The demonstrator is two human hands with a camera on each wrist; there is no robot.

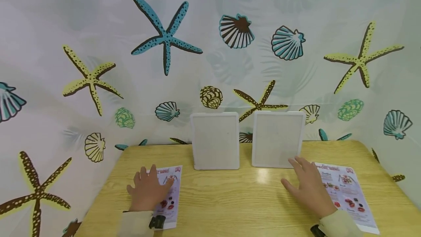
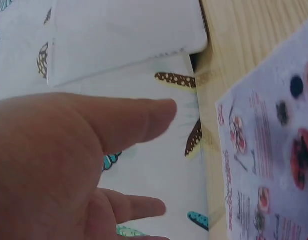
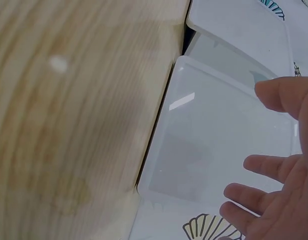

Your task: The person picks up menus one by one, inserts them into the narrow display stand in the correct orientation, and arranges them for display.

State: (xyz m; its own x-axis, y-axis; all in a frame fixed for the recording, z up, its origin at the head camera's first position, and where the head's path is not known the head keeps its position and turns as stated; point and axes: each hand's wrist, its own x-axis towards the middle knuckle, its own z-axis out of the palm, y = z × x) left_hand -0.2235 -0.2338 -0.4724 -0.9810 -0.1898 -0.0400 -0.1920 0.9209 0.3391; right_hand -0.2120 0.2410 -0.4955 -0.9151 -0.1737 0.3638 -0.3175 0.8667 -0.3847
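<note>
Over the left printed menu sheet hovers my left hand, its fingers spread and nothing held; in the left wrist view a gap shows between the hand and the menu. My right hand is held with fingers apart beside the right menu sheet, covering part of its left edge. Two white rectangular boards with raised rims, a left board and a right board, lean upright at the table's back. The right fingertips overlap the right board's lower corner in the head view; the right wrist view has that board beyond the fingers.
The light wooden table runs back to a cloth wall printed with starfish and shells. Cloth also closes in the left and right sides. Dark bands sit on both wrists.
</note>
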